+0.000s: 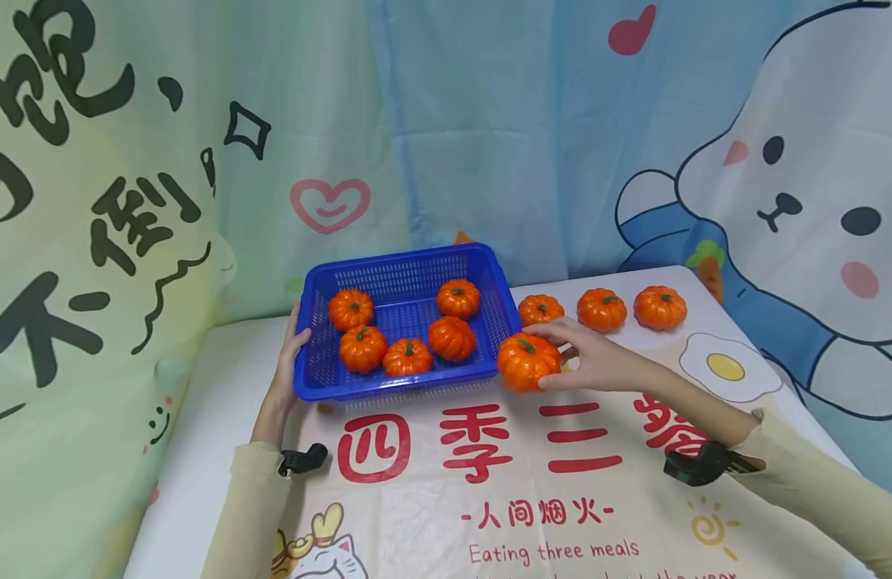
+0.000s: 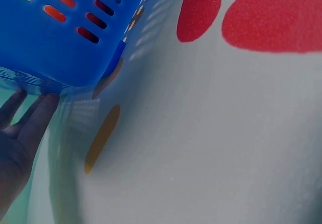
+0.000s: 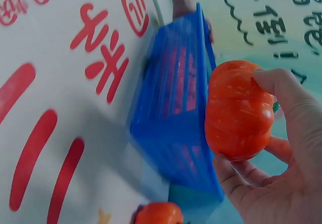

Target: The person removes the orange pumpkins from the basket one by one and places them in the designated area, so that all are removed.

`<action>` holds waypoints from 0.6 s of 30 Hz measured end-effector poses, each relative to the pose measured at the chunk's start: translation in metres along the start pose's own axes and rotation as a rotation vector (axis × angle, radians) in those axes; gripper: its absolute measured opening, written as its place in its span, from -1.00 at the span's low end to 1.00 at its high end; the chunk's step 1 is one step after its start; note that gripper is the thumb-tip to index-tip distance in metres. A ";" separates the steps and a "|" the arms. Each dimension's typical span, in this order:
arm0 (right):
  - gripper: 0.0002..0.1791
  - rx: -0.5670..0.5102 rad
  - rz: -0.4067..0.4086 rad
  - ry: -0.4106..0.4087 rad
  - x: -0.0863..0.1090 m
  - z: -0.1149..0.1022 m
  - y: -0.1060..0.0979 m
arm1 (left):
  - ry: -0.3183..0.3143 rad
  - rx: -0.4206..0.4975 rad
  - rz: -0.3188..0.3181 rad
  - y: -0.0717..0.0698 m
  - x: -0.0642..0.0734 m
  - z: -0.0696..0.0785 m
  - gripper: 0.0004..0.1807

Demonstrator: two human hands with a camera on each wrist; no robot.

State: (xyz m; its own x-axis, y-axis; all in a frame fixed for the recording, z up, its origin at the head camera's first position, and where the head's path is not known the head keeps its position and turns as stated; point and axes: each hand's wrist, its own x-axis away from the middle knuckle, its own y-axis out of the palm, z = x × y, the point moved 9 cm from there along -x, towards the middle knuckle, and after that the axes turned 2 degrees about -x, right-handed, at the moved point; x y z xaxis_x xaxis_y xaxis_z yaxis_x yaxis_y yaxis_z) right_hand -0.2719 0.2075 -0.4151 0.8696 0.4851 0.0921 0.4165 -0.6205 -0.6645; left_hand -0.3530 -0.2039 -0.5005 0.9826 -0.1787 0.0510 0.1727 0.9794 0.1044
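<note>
A blue plastic basket [image 1: 405, 390] with slotted walls holds several small orange pumpkins [image 1: 362, 348] with green stems. My left hand [image 1: 289, 362] grips the basket's left side, thumb at the rim and fingers along the outer wall. In the left wrist view, fingertips [image 2: 50, 100] meet the basket's slotted side [image 2: 65, 43]. At the basket's right front corner, my right hand [image 1: 590, 358] holds another orange pumpkin [image 1: 528, 363] between thumb and fingers. The right wrist view shows this pumpkin [image 3: 239, 113] beside the basket rim, at rim height, with the thumb on its top.
Three more pumpkins stand in a row right of the basket: one near the right hand [image 1: 540, 307], a middle pumpkin [image 1: 602, 310] and a far right pumpkin [image 1: 660, 308]. A printed cloth [image 1: 431, 515] covers the table. Behind it hangs a patterned curtain [image 1: 474, 161].
</note>
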 end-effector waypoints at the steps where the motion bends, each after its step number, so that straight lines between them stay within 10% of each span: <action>1: -0.23 0.000 0.007 0.010 0.001 0.004 -0.003 | 0.001 -0.003 0.000 0.000 0.000 0.000 -0.31; 18: -0.12 0.103 0.157 0.168 0.014 0.074 -0.024 | -0.012 -0.017 -0.006 -0.003 -0.003 -0.003 -0.34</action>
State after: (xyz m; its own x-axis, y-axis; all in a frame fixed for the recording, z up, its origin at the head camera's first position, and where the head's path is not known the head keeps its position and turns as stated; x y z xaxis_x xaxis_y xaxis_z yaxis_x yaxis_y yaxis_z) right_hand -0.2897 0.2749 -0.4525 0.9570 0.2731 0.0977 0.2508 -0.6102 -0.7515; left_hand -0.3560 -0.2056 -0.5043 0.9806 -0.1860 0.0624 0.1803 0.9797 0.0878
